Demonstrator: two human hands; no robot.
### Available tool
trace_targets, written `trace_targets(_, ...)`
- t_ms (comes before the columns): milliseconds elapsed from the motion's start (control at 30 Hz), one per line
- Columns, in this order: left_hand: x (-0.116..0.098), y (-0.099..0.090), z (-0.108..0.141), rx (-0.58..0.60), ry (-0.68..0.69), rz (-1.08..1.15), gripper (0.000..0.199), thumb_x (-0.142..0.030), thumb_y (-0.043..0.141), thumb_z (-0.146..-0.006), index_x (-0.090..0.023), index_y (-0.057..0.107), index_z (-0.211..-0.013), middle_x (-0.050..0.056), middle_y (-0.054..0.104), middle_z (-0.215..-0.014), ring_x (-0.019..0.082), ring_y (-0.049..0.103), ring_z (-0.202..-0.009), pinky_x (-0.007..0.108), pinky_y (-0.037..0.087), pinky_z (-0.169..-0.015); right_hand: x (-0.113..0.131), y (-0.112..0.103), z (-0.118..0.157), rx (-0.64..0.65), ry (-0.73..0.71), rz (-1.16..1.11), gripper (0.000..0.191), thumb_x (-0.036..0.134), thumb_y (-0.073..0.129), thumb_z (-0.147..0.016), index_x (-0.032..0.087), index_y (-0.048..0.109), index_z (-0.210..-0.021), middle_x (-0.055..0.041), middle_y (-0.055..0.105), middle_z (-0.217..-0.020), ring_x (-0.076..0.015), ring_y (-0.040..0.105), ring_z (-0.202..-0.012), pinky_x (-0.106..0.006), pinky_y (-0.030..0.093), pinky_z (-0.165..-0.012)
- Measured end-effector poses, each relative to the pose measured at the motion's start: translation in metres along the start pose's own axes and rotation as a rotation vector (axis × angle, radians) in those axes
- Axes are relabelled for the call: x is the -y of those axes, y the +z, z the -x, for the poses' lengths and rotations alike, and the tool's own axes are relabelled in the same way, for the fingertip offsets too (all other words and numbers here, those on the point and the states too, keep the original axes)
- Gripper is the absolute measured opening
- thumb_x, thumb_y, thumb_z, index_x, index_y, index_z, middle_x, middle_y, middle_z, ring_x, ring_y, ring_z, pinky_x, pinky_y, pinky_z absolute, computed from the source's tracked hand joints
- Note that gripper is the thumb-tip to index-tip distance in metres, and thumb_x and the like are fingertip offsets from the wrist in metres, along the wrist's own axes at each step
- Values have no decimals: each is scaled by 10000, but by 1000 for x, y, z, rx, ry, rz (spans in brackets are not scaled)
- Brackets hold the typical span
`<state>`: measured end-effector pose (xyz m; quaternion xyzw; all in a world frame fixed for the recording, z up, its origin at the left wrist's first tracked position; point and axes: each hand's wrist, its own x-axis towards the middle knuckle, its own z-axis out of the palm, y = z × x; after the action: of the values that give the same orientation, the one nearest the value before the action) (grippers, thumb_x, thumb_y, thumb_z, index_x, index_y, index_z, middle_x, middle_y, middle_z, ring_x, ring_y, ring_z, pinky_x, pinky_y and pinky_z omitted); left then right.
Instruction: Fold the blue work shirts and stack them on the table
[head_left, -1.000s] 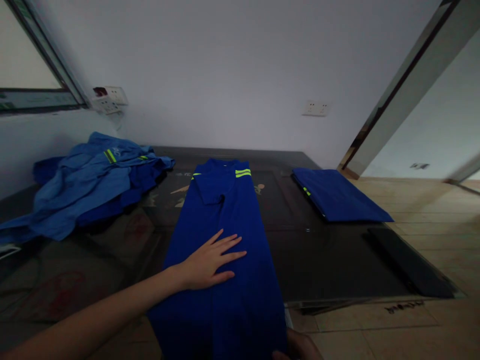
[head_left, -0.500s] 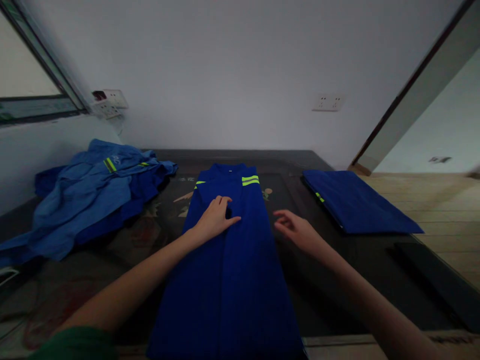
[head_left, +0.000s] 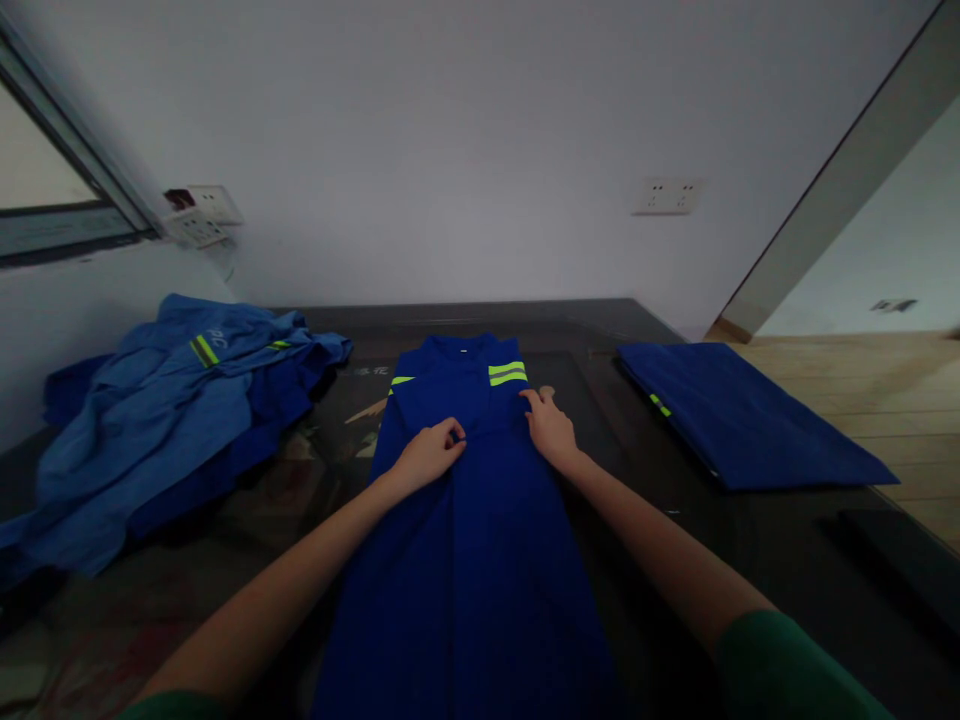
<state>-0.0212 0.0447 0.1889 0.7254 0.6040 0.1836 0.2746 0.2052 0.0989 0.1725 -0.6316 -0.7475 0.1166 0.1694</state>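
Note:
A dark blue work jacket point(head_left: 510, 560) lies lengthwise on the dark table, its collar at the far end and yellow-green reflective stripes across the chest. My left hand point(head_left: 431, 455) is over the middle of its front, with thumb and fingertips pinched together at the placket. On the jacket's right edge, just below the stripe, rests my right hand point(head_left: 550, 428), its fingers spread. The sleeves are not visible; they seem to be tucked underneath.
At left is a loose heap of lighter and darker blue garments point(head_left: 165, 400). A flat folded blue garment point(head_left: 750, 415) lies on the right, with a black flat object point(head_left: 900, 560) nearer me. Behind the table point(head_left: 585, 315) stands a wall with sockets point(head_left: 667, 196).
My right hand has moved left and away from me, from beside the jacket onto its right edge. The left hand's fingers have drawn together into a pinch, slightly nearer to me.

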Motion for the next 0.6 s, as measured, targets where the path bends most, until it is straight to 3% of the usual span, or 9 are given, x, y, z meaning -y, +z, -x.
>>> trace_targets(100, -2, 6, 5, -51, 39, -179, 147, -293, 480, -881, -218, 580, -960, 15, 654, -715, 202, 636, -684, 291, 420, -613, 2, -4, 5, -25, -81, 149, 400, 173, 363, -962, 221, 463, -1347, -169, 485, -1256, -266, 602, -992, -376, 488, -768)
trace_targets(233, -5, 4, 8, -55, 65, -199, 126, -281, 496, -878, -205, 594, -899, 45, 673, -808, 214, 642, -761, 303, 440, -655, 11, -15, 1, -122, -362, 116, 346, 136, 427, -938, 173, 567, -1253, -147, 521, -1230, -253, 468, -1165, -385, 419, -953)
trace_targets(333, -6, -1, 6, -53, 89, -99, 118, -225, 507, -856, -187, 613, -891, 52, 678, -845, 202, 638, -788, 298, 458, -688, 19, -15, -14, -4, -668, 6, 267, 195, 520, -928, 194, 638, -1168, -103, 563, -1219, -228, 443, -1193, -385, 360, -1025)
trace_targets(400, -5, -2, 3, -39, 91, -21, 165, -195, 517, -836, -175, 631, -954, 48, 680, -852, 191, 640, -796, 292, 470, -716, 21, -9, -28, 98, -783, -41, 206, 237, 587, -902, 202, 680, -1082, -85, 594, -1174, -223, 465, -1168, -383, 366, -1012)
trace_targets(533, 3, 1, -3, 7, 17, 103, 265, -199, 588, -781, -156, 651, -1036, 48, 684, -886, 187, 641, -828, 293, 484, -763, 17, 3, -55, 233, -845, -104, 89, 217, 677, -840, 192, 706, -920, -68, 614, -1054, -204, 537, -1025, -371, 398, -945)
trace_targets(600, 6, 3, -6, 12, -2, 160, 279, -198, 623, -751, -151, 659, -1023, 49, 681, -908, 185, 634, -850, 295, 482, -790, 14, 7, -61, 236, -854, -149, 77, 197, 692, -824, 193, 699, -901, -62, 594, -1042, -198, 535, -1011, -359, 404, -928)
